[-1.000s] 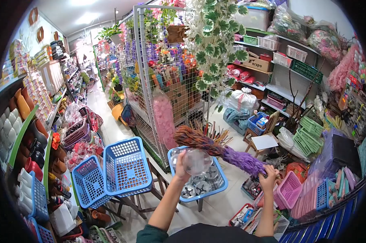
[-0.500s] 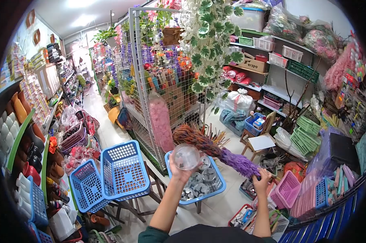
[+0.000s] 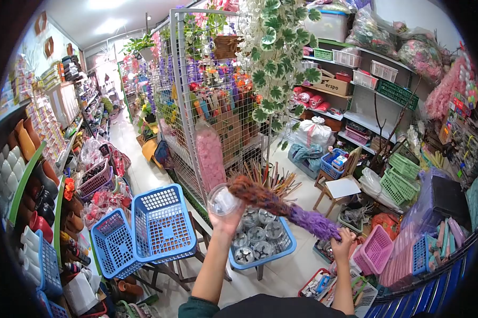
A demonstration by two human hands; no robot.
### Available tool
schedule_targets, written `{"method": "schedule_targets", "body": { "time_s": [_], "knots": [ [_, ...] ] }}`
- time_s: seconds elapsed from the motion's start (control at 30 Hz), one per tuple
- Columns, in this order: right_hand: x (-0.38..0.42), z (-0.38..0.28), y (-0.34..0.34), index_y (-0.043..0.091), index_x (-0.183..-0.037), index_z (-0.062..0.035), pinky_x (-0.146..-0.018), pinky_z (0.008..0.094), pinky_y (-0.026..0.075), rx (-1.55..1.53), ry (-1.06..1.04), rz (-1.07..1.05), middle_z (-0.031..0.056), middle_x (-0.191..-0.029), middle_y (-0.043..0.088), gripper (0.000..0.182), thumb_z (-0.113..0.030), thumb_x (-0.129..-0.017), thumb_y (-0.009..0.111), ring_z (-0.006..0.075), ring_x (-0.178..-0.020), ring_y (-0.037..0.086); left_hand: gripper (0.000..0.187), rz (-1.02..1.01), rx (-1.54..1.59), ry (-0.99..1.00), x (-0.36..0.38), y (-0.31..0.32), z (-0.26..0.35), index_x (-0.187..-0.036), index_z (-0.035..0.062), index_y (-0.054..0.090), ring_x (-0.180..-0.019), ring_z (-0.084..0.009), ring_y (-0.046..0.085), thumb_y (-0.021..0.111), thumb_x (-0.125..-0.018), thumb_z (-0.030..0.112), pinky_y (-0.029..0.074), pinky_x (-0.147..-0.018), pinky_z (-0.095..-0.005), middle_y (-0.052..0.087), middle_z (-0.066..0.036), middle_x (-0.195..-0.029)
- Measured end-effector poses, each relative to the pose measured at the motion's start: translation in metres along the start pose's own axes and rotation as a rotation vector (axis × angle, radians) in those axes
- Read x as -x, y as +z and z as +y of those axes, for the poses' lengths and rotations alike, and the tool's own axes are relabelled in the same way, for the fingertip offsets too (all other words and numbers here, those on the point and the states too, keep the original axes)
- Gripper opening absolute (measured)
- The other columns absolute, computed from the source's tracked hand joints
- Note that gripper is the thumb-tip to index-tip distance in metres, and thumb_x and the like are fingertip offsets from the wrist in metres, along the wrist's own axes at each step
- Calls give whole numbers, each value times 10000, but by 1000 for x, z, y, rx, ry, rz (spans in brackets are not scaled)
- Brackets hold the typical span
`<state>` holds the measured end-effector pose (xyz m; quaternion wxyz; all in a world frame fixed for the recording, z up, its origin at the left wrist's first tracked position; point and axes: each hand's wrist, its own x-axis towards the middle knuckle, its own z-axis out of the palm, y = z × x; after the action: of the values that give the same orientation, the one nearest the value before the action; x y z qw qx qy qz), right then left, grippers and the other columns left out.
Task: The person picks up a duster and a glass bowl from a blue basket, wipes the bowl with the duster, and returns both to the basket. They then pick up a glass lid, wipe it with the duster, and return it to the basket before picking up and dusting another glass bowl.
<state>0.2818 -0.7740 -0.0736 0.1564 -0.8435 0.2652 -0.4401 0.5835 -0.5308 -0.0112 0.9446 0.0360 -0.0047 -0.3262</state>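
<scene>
My left hand (image 3: 226,223) grips a clear round plastic container (image 3: 222,201) from below, above the floor left of a blue basket. In my right hand (image 3: 344,241) is the purple end of a feather duster (image 3: 281,205), which slants up to the left. The duster's brown tip overlaps the container's right rim; whether it touches cannot be made out. Below, the blue basket (image 3: 287,253) holds several similar clear containers (image 3: 261,249) with dark and silvery patches. Part of the basket's back is hidden by the duster and the container.
Two blue baskets (image 3: 164,225) rest on wooden stools at the left. Behind stands a white wire rack (image 3: 178,106) hung with artificial flowers. Thin sticks (image 3: 273,180) stand behind the basket. Pink baskets (image 3: 375,246) and a wooden chair (image 3: 342,185) are to the right.
My left hand has moved left with the container, which has turned. The duster's brown tip, earlier behind the container, now overlaps its right rim. My right hand has barely shifted.
</scene>
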Motion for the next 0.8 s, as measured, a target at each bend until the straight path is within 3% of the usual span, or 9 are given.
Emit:
{"method": "schedule_targets", "body": {
  "time_s": [0.3, 0.4, 0.43, 0.53, 0.6, 0.63, 0.7, 0.73, 0.8],
  "knots": [
    [0, -11, 11, 599, -844, -2, -839, 351, 299, -11, 28, 27, 110, -845, 589, 230, -99, -645, 659, 275, -851, 528, 510, -15, 100, -47, -2, -1, 1, -1208, 127, 580, -1169, -333, 501, 399, -880, 473, 377, -1013, -505, 566, -105, -1260],
    [7, -2, 7, 599, -851, -2, -845, 353, 301, -39, -24, -31, 113, -857, 595, 229, -82, -642, 648, 282, -863, 529, 552, -116, 1, 32, -8, -7, 17, -1183, 39, 584, -1143, -348, 531, 362, -894, 453, 380, -1025, -525, 602, -156, -1189],
    [10, 1, 6, 601, -847, -5, -846, 353, 301, -21, -52, -53, 112, -853, 594, 223, -75, -639, 639, 281, -862, 528, 576, -4, 98, 49, -12, -9, 24, -1278, 38, 514, -1205, -351, 492, 304, -917, 434, 336, -1050, -539, 523, -175, -1304],
    [12, -2, 14, 596, -826, -12, -843, 349, 298, -11, -39, -17, 109, -834, 583, 203, -68, -633, 623, 274, -849, 522, 615, -82, 192, -42, -10, -20, 27, -1276, 19, 508, -1204, -356, 495, 278, -918, 462, 332, -1062, -520, 519, -188, -1302],
    [8, -6, 13, 589, -809, -15, -839, 346, 296, -15, 3, 42, 106, -818, 573, 188, -67, -630, 617, 269, -837, 517, 652, -467, 188, -152, -5, -22, 14, -1275, 8, 504, -1207, -354, 494, 241, -919, 486, 335, -1069, -515, 518, -211, -1289],
    [5, -8, 10, 588, -807, -21, -839, 346, 294, -14, -3, 23, 101, -811, 569, 185, -71, -631, 618, 264, -828, 514, 652, -468, 186, -153, -2, -13, 12, -1275, 8, 504, -1207, -354, 494, 241, -919, 486, 335, -1069, -515, 518, -211, -1289],
    [5, -4, 10, 587, -806, -27, -839, 347, 292, -14, -12, 2, 95, -803, 564, 183, -74, -632, 620, 260, -819, 511, 648, -23, -46, 15, 3, 7, 10, -1289, 8, 489, -1192, -361, 497, 235, -924, 480, 343, -1063, -524, 519, -220, -1278],
    [7, 2, 9, 588, -807, -30, -841, 348, 291, -23, -49, -6, 91, -806, 567, 179, -71, -636, 620, 258, -819, 511, 633, -171, 213, -77, -2, 6, 18, -1319, 25, 456, -1195, -375, 485, 232, -934, 475, 342, -1055, -542, 508, -209, -1293],
    [11, 11, 10, 588, -808, -34, -843, 350, 291, -30, -86, -15, 86, -809, 570, 176, -69, -639, 620, 256, -818, 512, 635, -57, 160, -27, -8, -1, 16, -1331, 24, 435, -1199, -377, 481, 225, -938, 477, 344, -1055, -537, 499, -204, -1305]
  ]
}}
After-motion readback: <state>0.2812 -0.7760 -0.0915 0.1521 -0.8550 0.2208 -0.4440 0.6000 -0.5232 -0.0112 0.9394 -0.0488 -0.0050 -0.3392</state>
